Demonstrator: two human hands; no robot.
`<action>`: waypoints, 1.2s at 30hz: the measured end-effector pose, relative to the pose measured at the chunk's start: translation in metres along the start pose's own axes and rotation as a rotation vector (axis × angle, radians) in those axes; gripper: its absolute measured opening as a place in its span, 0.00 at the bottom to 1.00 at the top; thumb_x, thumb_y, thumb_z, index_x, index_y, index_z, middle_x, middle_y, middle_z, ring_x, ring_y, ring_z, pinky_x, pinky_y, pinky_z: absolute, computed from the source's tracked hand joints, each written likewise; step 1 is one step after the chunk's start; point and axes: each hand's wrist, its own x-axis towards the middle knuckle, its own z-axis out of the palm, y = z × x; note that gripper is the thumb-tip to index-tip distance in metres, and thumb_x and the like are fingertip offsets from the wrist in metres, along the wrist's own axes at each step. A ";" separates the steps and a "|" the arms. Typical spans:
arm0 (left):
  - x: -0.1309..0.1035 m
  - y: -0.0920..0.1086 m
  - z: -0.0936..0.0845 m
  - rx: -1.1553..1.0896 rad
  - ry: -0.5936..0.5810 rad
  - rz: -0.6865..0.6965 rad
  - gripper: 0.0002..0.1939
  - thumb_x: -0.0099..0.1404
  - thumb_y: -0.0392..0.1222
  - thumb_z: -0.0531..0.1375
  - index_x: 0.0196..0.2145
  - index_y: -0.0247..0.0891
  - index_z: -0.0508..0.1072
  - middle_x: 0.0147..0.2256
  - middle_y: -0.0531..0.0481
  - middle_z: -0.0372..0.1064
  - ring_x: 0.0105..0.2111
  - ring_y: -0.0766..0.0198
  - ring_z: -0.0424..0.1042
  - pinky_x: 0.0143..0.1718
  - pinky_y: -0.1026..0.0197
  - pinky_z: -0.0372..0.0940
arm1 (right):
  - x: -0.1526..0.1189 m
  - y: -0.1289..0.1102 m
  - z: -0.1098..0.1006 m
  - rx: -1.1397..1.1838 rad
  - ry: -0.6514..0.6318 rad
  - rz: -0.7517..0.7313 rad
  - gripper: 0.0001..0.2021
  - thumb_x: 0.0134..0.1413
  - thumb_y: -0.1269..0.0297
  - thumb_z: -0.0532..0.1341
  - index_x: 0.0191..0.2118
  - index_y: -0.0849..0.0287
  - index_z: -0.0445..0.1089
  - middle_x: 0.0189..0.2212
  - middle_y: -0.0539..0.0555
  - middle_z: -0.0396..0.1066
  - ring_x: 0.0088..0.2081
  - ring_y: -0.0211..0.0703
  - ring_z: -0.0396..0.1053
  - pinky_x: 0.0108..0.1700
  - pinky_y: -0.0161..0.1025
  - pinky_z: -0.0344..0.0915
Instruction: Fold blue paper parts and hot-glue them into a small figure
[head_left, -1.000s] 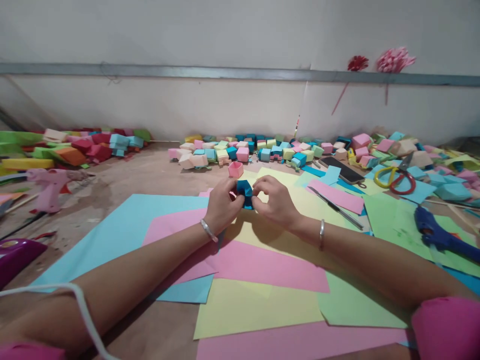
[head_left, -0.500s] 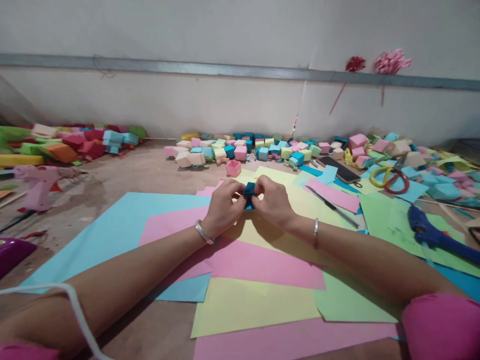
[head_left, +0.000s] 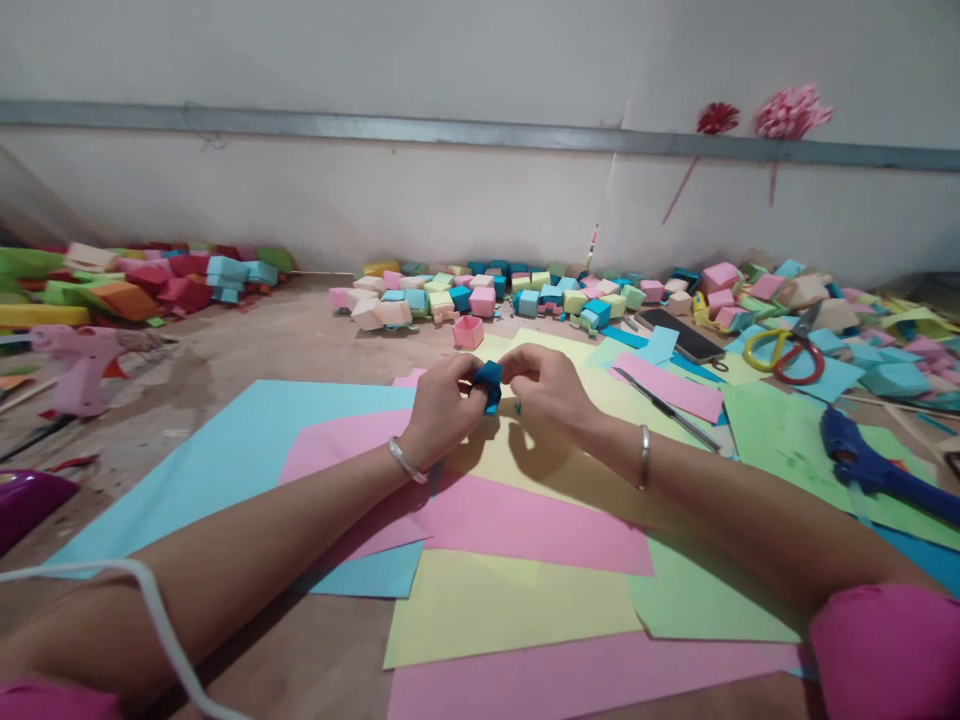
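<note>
Pink glue gun (head_left: pixel 71 372): 9 o'clock of blue paper piece (head_left: pixel 490 386), on worktop (head_left: pixel 255 335).
Left hand (head_left: pixel 444 408): fingers pinching the piece, above yellow sheet (head_left: pixel 559 475).
Pink open box (head_left: pixel 468 332): 11 o'clock, near.
Blue piece: between the hands, folded; step reads as shaping by hand.
Next move: calls for steady left pinch, light right touch on the edge; thin paper may crease wrong.
Right hand (head_left: pixel 553 398): fingers curled beside piece; can't tell if gripping.
Scissors (head_left: pixel 799 362): 3 o'clock, well apart.
</note>
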 end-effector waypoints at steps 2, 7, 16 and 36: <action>0.001 0.000 0.000 -0.019 0.022 -0.027 0.07 0.54 0.32 0.54 0.29 0.38 0.71 0.28 0.53 0.70 0.29 0.65 0.70 0.31 0.63 0.68 | 0.003 0.006 -0.001 0.002 0.007 0.009 0.16 0.42 0.81 0.53 0.35 0.62 0.73 0.33 0.53 0.76 0.37 0.38 0.74 0.41 0.36 0.69; 0.003 -0.001 0.000 -0.034 0.066 -0.056 0.06 0.56 0.33 0.54 0.30 0.38 0.70 0.30 0.52 0.71 0.31 0.65 0.71 0.32 0.64 0.68 | 0.000 0.015 0.002 -0.023 -0.078 0.028 0.09 0.47 0.74 0.59 0.34 0.59 0.76 0.33 0.52 0.78 0.36 0.40 0.74 0.40 0.37 0.70; 0.002 -0.005 -0.001 0.000 -0.002 -0.048 0.07 0.53 0.32 0.56 0.27 0.38 0.74 0.28 0.53 0.73 0.30 0.63 0.71 0.33 0.62 0.66 | -0.005 0.021 0.009 0.051 -0.054 0.025 0.08 0.50 0.73 0.60 0.34 0.58 0.76 0.32 0.50 0.77 0.34 0.39 0.73 0.40 0.36 0.68; -0.001 0.000 0.000 -0.073 0.009 -0.127 0.01 0.49 0.34 0.60 0.23 0.37 0.72 0.24 0.54 0.71 0.26 0.65 0.69 0.29 0.64 0.66 | -0.007 -0.007 0.014 -0.183 0.076 -0.048 0.05 0.40 0.75 0.57 0.25 0.58 0.67 0.27 0.49 0.70 0.32 0.40 0.66 0.35 0.35 0.61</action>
